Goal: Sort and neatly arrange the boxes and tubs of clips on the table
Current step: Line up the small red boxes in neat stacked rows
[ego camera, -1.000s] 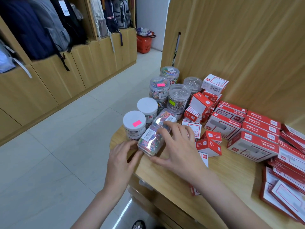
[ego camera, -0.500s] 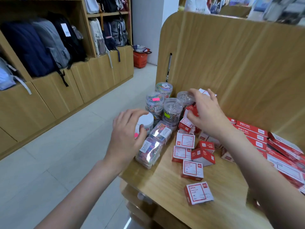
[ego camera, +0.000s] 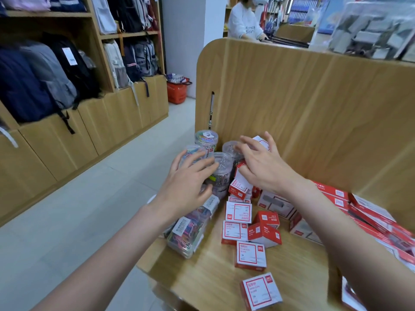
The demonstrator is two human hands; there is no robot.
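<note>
Clear tubs (ego camera: 221, 167) (upright) sit under both hands' spread fingers (ego camera: 199, 163).

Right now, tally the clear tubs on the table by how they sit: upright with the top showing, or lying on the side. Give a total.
Upright round tubs, top in view: 4
Clear tubs lying on their side: 2
Total: 6
More tubs may be hidden under the arms and under the upright ones.
</note>
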